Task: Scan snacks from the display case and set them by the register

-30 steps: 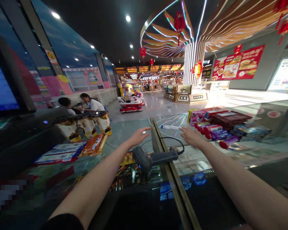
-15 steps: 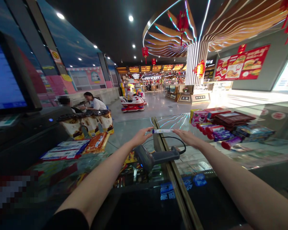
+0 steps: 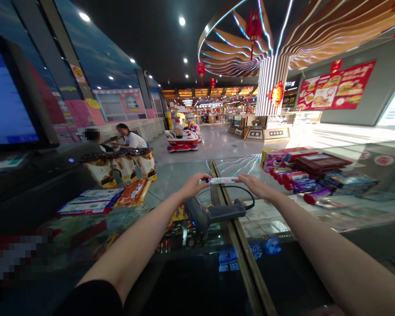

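Left hand (image 3: pixel 192 185), right hand (image 3: pixel 256 186) nearly closed, pinching slim white packet (image 3: pixel 222 180) at ends; slack grip could drop it onto barcode scanner (image 3: pixel 217 213).

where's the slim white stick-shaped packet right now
In the head view, the slim white stick-shaped packet is slightly right of centre, held at its ends by the left hand and right hand, just beyond the dark grey handheld scanner.
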A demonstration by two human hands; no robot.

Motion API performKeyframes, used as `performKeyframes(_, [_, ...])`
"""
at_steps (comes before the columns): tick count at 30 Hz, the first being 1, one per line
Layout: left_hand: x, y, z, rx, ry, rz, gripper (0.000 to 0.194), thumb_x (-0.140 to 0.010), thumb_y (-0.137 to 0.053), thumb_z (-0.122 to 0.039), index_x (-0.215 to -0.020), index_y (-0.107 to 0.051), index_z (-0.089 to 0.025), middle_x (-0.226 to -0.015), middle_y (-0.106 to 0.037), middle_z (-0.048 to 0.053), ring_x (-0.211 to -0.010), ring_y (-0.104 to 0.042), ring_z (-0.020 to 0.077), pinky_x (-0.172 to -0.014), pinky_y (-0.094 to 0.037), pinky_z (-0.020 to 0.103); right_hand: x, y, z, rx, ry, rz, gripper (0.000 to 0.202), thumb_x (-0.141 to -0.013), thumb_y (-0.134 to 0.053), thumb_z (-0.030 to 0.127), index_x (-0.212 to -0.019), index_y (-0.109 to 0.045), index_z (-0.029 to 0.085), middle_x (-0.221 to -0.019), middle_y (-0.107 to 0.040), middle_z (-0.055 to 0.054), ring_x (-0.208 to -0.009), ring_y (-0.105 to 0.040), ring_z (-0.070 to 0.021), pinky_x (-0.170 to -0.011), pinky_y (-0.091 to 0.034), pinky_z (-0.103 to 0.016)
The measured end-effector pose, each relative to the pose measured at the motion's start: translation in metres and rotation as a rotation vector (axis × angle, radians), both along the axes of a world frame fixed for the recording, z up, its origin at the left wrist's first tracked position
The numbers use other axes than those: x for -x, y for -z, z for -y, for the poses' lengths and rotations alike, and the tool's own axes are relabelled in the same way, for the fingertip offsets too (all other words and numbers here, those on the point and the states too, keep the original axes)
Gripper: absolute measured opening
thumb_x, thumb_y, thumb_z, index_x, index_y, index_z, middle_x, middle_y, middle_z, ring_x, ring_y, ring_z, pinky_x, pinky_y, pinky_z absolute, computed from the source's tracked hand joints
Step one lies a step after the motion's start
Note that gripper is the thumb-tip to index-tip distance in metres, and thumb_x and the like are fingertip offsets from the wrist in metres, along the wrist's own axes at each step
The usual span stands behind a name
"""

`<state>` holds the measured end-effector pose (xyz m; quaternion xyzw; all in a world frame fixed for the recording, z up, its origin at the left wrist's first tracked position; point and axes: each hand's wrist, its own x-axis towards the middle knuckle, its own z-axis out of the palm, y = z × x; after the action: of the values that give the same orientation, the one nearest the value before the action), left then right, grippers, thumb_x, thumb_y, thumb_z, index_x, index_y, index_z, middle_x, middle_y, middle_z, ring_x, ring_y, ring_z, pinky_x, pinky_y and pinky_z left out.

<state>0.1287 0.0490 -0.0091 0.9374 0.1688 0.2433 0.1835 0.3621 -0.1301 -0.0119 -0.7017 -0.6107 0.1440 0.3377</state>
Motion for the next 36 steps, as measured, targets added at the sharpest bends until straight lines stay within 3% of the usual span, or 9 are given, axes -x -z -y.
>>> performKeyframes(6, [0.0, 0.001, -0.001, 0.062, 0.014, 0.045, 0.03, -0.075, -0.065, -0.021, -0.105, -0.065, -0.018, -0.101, -0.069, 0.005, -0.093, -0.064, 0.0182, -0.091, -0.049, 0.035, 0.0, -0.004, 0.0, -0.031, 0.018, -0.012, 0.054, -0.096, -0.028, 0.044, -0.106, -0.073, 0.017, -0.135, -0.058, -0.009, -0.129, -0.048, -0.0268, -0.11, -0.03, -0.04])
performKeyframes(11, [0.0, 0.001, -0.001, 0.146, 0.006, 0.079, 0.032, -0.072, -0.066, -0.02, -0.103, -0.064, -0.017, -0.096, -0.07, 0.004, -0.088, -0.065, 0.017, -0.088, -0.05, 0.034, 0.001, -0.011, 0.005, -0.074, 0.047, -0.109, 0.052, -0.094, -0.031, 0.043, -0.097, -0.076, 0.017, -0.11, -0.072, -0.009, -0.113, -0.06, -0.0255, -0.105, -0.037, -0.038])
performKeyframes(17, [0.001, -0.005, -0.001, 0.218, -0.065, 0.053, 0.033, -0.069, -0.068, -0.023, -0.101, -0.066, -0.018, -0.087, -0.07, 0.001, -0.074, -0.064, 0.0145, -0.077, -0.051, 0.031, -0.004, -0.013, 0.005, -0.062, 0.032, -0.208, 0.05, -0.092, -0.034, 0.041, -0.097, -0.076, 0.014, -0.097, -0.075, -0.008, -0.096, -0.067, -0.0232, -0.095, -0.047, -0.036])
performKeyframes(23, [0.005, -0.012, 0.004, 0.304, -0.071, 0.093, 0.032, -0.066, -0.07, -0.019, -0.098, -0.066, -0.015, -0.082, -0.07, 0.002, -0.074, -0.065, 0.0151, -0.074, -0.051, 0.03, 0.003, -0.016, 0.003, -0.092, 0.056, -0.163, 0.051, -0.092, -0.033, 0.04, -0.101, -0.074, 0.012, -0.102, -0.074, -0.011, -0.099, -0.066, -0.0241, -0.097, -0.045, -0.038])
performKeyframes(28, [0.024, -0.027, 0.01, 0.277, -0.098, 0.129, 0.033, -0.067, -0.068, -0.02, -0.1, -0.066, -0.015, -0.083, -0.07, 0.003, -0.075, -0.064, 0.0149, -0.075, -0.051, 0.03, 0.019, -0.031, 0.011, -0.17, 0.001, -0.187, 0.054, -0.094, -0.031, 0.044, -0.109, -0.071, 0.01, -0.111, -0.07, -0.013, -0.105, -0.064, -0.0239, -0.102, -0.041, -0.039])
performKeyframes(36, [0.071, -0.048, 0.017, 0.228, -0.175, 0.192, 0.034, -0.067, -0.068, -0.023, -0.1, -0.065, -0.016, -0.086, -0.069, 0.003, -0.075, -0.062, 0.0149, -0.075, -0.049, 0.029, 0.056, -0.054, 0.011, -0.179, -0.149, -0.255, 0.044, -0.092, -0.037, 0.042, -0.104, -0.071, 0.016, -0.115, -0.069, -0.008, -0.108, -0.062, -0.0231, -0.103, -0.041, -0.04])
